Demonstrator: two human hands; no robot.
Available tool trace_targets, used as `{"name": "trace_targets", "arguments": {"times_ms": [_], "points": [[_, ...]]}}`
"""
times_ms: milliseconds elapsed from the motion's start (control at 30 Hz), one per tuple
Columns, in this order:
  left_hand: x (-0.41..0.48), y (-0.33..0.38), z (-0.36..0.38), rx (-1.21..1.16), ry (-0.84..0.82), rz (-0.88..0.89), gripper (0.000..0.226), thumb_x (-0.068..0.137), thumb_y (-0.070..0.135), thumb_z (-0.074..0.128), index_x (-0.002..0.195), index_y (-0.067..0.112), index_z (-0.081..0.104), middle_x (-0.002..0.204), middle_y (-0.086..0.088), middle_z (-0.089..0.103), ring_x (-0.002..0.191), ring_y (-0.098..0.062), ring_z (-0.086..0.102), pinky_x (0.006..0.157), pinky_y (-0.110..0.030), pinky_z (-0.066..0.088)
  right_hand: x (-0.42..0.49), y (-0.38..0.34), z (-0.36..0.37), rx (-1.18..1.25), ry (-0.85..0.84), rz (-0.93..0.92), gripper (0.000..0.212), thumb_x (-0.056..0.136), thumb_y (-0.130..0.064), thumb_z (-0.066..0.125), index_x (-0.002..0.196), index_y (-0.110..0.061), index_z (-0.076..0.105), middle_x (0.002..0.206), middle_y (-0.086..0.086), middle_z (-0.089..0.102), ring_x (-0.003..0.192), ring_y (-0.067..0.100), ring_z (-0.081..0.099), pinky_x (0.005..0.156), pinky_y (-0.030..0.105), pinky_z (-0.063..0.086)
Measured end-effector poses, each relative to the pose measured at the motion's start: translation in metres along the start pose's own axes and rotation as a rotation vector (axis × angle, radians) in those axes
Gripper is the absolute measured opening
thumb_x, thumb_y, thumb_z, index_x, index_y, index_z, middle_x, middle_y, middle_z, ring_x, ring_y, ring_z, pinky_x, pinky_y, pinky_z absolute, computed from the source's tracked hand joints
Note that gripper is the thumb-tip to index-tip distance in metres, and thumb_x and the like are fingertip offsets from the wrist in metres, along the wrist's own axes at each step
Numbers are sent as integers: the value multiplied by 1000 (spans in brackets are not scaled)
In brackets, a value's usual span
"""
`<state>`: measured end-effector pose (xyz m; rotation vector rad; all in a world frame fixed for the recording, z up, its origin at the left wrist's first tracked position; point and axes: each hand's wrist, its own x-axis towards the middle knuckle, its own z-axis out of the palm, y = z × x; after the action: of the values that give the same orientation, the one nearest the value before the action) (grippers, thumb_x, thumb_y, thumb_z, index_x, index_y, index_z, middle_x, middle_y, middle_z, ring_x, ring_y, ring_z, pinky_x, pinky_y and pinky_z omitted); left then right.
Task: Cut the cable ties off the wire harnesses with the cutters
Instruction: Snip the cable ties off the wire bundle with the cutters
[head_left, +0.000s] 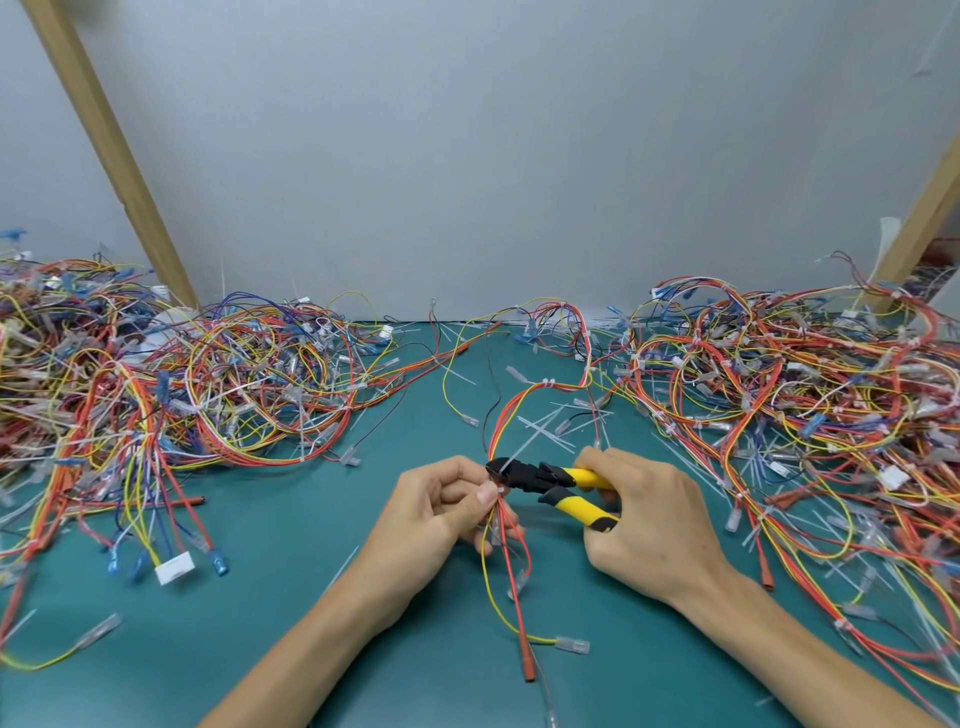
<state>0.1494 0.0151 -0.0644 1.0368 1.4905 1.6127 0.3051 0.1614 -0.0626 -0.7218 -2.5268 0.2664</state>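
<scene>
My left hand (441, 512) pinches a wire harness (511, 551) of red, orange and yellow wires just below a white cable tie (500, 489). My right hand (652, 519) grips the yellow-and-black handles of the cutters (558, 486). The black jaws point left and sit at the cable tie, right beside my left thumb. The harness loops up and away over the green table (291, 582) and its loose ends hang toward me.
A big tangle of harnesses (156, 384) fills the left of the table, another pile (789, 395) fills the right. Cut white tie pieces (545, 431) lie scattered behind my hands. A grey wall and two wooden posts (109, 150) stand at the back.
</scene>
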Motion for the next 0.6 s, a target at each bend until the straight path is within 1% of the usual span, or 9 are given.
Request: {"name": "trace_targets", "arguments": {"times_ms": [67, 100, 200, 267, 400, 533, 600], "points": [[0, 0, 0, -4, -5, -3, 11, 96, 4, 53, 85, 2, 57, 73, -9, 70, 75, -30, 71, 57, -22, 49, 0, 0, 0, 24, 6, 13, 18, 57, -25, 55, 75, -27, 52, 60, -6, 47, 58, 22, 45, 50, 33, 41], [0, -1, 0, -6, -7, -5, 11, 96, 5, 53, 86, 2, 58, 74, -9, 70, 73, -28, 70, 57, -22, 49, 0, 0, 1, 33, 6, 18, 18, 57, -25, 55, 74, -27, 52, 58, -7, 46, 57, 19, 44, 50, 32, 41], [0, -1, -1, -16, -15, -10, 11, 95, 9, 55, 88, 2, 59, 76, -13, 71, 65, -19, 66, 57, -22, 50, 0, 1, 2, 47, -2, 38, 18, 56, -26, 55, 73, -26, 52, 55, -10, 44, 54, 10, 42, 49, 27, 35], [1, -2, -1, -26, -22, -11, 13, 94, 12, 56, 89, 1, 59, 77, -14, 71, 64, -18, 65, 57, -21, 49, 0, 2, 2, 55, -5, 47, 17, 55, -25, 55, 72, -26, 52, 53, -11, 44, 53, 7, 43, 49, 25, 31], [1, -3, -1, -34, -25, -19, 14, 95, 11, 54, 90, -2, 58, 77, -14, 71, 65, -20, 68, 57, -21, 49, 0, 3, 3, 65, -15, 53, 18, 55, -26, 54, 72, -25, 53, 52, -10, 45, 55, 13, 46, 49, 25, 33], [1, -2, -2, -32, -24, -23, 14, 96, 10, 54, 91, -2, 58, 77, -14, 70, 65, -20, 68, 57, -21, 49, 0, 4, 4, 67, -15, 59, 19, 54, -26, 54, 73, -26, 52, 53, -9, 46, 55, 9, 46, 49, 26, 33], [1, -2, -1, -29, -25, -23, 14, 96, 9, 53, 91, -2, 58, 76, -14, 70, 64, -19, 68, 57, -20, 49, 0, 4, 4, 54, -16, 49, 19, 56, -26, 55, 74, -26, 51, 55, -10, 45, 57, 11, 46, 49, 28, 37]]}}
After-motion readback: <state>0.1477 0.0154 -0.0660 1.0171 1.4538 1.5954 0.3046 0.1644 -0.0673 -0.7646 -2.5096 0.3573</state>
